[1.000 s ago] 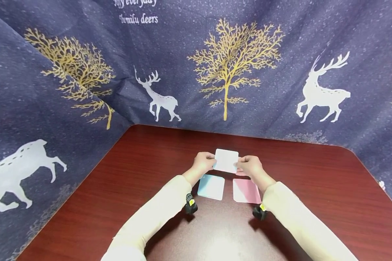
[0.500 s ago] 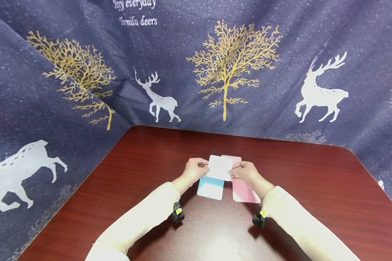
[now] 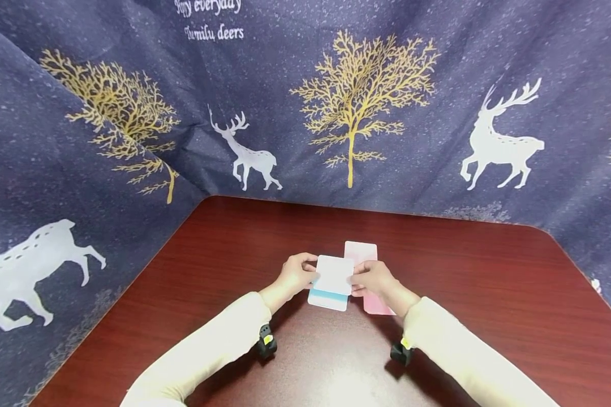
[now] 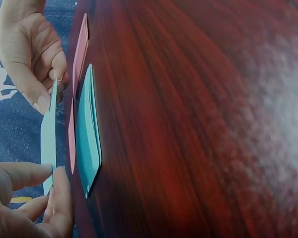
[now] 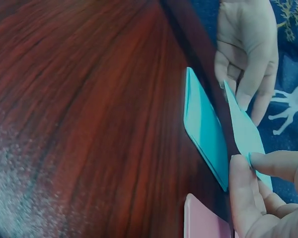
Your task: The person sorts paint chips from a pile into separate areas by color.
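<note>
A thin, pale square card (image 3: 334,275) with rounded corners is held up between both hands, its face whitish in the head view and light blue in the wrist views. My left hand (image 3: 294,273) pinches its left edge between thumb and fingers. On the opposite edge, my right hand (image 3: 379,277) pinches it the same way. Just below lies a small pile of blue square cards (image 4: 89,134), partly covered by the held card in the head view. Pink cards (image 3: 377,304) lie to its right, under my right forearm. A paler pink card (image 3: 361,251) lies farther back, partly hidden by my right hand.
The dark red wooden table (image 3: 265,237) extends around the cards, with glare near its front. Behind and to the left hangs a blue cloth (image 3: 412,169) printed with deer and trees. A black wrist camera (image 3: 267,343) sits under the left sleeve.
Both hands have carried the pale card left and toward me, from beside the far pink card to over the blue pile. More of the far pink card now shows.
</note>
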The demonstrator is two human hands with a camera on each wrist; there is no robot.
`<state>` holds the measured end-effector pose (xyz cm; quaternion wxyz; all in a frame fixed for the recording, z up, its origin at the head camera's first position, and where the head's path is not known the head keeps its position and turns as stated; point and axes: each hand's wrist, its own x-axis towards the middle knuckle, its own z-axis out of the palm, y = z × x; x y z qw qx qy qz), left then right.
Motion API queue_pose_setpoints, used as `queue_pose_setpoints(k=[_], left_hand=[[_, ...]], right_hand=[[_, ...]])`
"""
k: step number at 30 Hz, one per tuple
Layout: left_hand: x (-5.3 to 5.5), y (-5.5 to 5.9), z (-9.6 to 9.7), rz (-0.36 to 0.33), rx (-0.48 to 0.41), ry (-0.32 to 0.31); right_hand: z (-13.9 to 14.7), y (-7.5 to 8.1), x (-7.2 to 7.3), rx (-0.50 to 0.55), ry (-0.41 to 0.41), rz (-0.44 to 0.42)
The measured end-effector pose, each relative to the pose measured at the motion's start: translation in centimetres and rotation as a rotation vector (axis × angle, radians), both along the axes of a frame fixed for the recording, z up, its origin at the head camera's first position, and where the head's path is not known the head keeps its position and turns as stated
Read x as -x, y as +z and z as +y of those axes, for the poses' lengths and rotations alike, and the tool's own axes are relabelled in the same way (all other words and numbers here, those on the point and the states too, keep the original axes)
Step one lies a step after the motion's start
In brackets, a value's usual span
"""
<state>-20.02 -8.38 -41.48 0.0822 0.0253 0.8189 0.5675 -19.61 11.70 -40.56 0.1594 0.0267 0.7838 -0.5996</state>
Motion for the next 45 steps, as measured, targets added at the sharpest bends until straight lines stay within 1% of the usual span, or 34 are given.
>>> queue_pose_setpoints(k=[3, 6, 13, 16, 19, 23, 28, 34, 35, 37, 41, 42, 45], left_hand=[[-0.2, 0.1, -0.1, 0.025, 0.052, -0.007], [-0.4, 0.2, -0.1, 0.049, 0.099, -0.026], [-0.7, 0.1, -0.2, 0.070, 0.160, -0.061], [-0.8, -0.2, -0.3, 0.101, 0.226, -0.080], [-0.8, -0.4, -0.5, 0.163, 0.323, -0.104], [-0.8, -0.5, -0.7, 0.231, 0.438, -0.124], [-0.8, -0.2, -0.5, 0.266, 0.526, -0.131], [-0.8, 0.1, -0.4, 0.268, 0.550, -0.126], [-0.8, 0.2, -0.4, 0.277, 0.559, -0.126], [-0.8, 0.3, -0.4, 0.274, 0.584, -0.125], [-0.7, 0.9, 0.0, 0.222, 0.658, -0.110], [-0.6, 1.2, 0.2, 0.200, 0.670, -0.104], [-0.2, 1.9, 0.7, 0.163, 0.694, -0.086]], right_hand=[[-0.2, -0.1, -0.3, -0.042, 0.015, 0.001], [-0.3, -0.4, -0.5, -0.076, 0.012, 0.003], [-0.3, -1.1, -0.5, -0.142, 0.030, 0.035], [-0.5, -1.4, -0.5, -0.203, 0.042, 0.080], [-0.8, -1.4, -0.7, -0.274, 0.055, 0.130], [-1.1, -1.1, -0.9, -0.366, 0.080, 0.191], [-1.2, -1.1, -0.9, -0.439, 0.091, 0.246], [-1.3, -1.4, -0.9, -0.440, 0.089, 0.263], [-1.3, -1.4, -0.9, -0.436, 0.088, 0.264], [-1.4, -1.4, -0.9, -0.432, 0.087, 0.264], [-1.4, -1.2, -0.6, -0.416, 0.105, 0.242], [-1.4, -1.1, -0.5, -0.410, 0.109, 0.237], [-1.2, -0.7, -0.1, -0.404, 0.112, 0.224]])
